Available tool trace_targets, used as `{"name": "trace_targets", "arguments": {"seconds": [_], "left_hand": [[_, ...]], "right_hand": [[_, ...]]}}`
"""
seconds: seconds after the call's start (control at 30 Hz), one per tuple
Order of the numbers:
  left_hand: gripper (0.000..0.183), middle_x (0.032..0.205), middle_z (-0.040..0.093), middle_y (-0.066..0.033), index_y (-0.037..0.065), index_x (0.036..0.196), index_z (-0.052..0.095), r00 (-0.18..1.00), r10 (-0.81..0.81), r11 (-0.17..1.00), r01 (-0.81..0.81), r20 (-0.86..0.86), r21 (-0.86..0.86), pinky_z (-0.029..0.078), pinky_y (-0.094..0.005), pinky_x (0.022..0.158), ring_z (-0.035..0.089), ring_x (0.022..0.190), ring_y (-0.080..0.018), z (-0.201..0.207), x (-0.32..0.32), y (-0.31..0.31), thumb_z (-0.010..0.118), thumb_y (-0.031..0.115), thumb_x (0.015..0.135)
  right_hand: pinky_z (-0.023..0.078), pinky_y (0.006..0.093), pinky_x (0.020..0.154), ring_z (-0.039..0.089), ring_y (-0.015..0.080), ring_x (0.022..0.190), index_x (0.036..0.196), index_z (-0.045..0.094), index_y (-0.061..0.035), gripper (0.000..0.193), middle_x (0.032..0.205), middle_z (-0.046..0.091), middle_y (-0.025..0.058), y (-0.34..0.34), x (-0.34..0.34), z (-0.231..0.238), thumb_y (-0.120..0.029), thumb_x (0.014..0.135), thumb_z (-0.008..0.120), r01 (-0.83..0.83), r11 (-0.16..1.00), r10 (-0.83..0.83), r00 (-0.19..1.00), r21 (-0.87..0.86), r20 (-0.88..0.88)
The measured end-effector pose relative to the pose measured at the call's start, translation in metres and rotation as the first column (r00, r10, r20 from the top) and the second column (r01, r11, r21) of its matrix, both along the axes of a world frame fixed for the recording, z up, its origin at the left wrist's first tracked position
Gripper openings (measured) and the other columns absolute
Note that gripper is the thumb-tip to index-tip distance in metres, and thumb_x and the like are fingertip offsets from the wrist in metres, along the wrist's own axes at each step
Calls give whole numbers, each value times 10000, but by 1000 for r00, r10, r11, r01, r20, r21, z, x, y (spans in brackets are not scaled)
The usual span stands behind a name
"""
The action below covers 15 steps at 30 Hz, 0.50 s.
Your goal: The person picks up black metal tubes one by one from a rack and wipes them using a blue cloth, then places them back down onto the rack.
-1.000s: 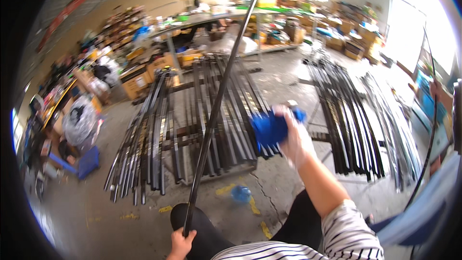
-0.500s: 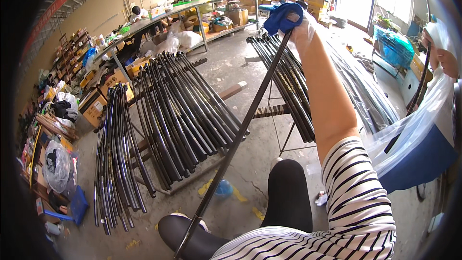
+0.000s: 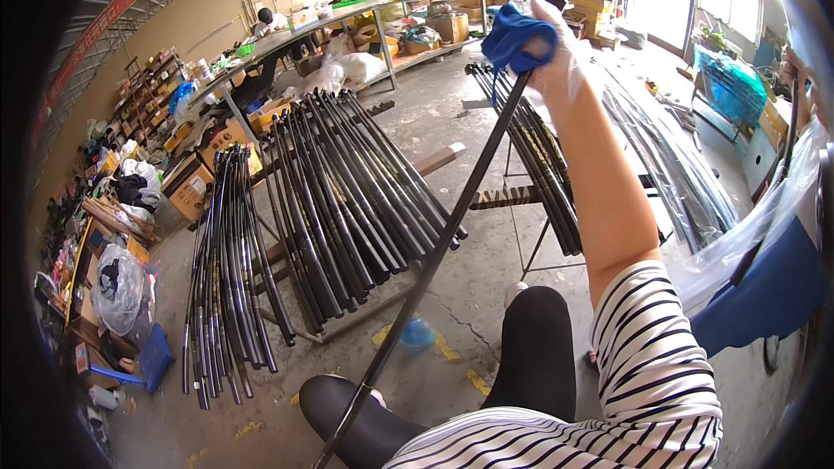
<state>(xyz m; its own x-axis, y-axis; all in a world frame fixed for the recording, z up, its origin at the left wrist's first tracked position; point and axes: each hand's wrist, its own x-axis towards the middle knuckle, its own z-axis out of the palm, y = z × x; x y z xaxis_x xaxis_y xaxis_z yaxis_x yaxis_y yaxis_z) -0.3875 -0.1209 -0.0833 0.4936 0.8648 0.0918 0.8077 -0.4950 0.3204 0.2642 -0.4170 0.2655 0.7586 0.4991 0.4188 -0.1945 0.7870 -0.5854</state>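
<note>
Blue plastic colours the crate (image 3: 156,356) at the far left of the floor, with a clear plastic bag (image 3: 120,291) just behind it. Next comes a cardboard box (image 3: 187,191), beside the left batch of dark rods (image 3: 228,282), whose near ends fan out past the left corner of a low rack (image 3: 440,159). Behind, a long counter (image 3: 300,36) runs back along the wall, a person (image 3: 270,24) near its left end. The middle batch of rods (image 3: 347,208) lies side by side across the rack, near ends reaching over its front edge.

Slanting up from the lower edge of the view, over the person's left leg, is the long dark rod (image 3: 426,274). Its upper end meets a blue cloth (image 3: 511,39), bunched in the right hand (image 3: 558,48), which wears a clear glove; that grip is closed around the cloth, arm stretched well out. The left hand is out of view, so I cannot tell how its grip stands.

Just right of the rod, another batch (image 3: 534,156) lies over a second stand, and beyond it a bundle in clear plastic (image 3: 673,165). At the far right, another person's hand (image 3: 792,68) holds a dark rod upright.
</note>
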Motion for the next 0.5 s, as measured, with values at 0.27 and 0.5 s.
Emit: {"name": "trace_targets", "arguments": {"seconds": [0.27,0.5], "left_hand": [[381,585,557,-189,-44,695,588,967,-253,962,253,5,-100,401,-424,555,515,521,-348,-14,-15,9,629,319,801],[409,447,380,-84,-10,553,498,942,-276,805,335,192,-489,351,-312,445,351,436,-116,80,119,-49,718,285,734]], "right_hand": [[576,358,615,657,237,814,965,607,3,277,910,654,165,-5,-5,15,-243,863,531,-11,990,-27,961,138,276],[492,221,514,562,118,527,856,568,-65,154,724,607,48,84,-129,-3,-126,750,662,144,988,-145,989,-59,-6]]}}
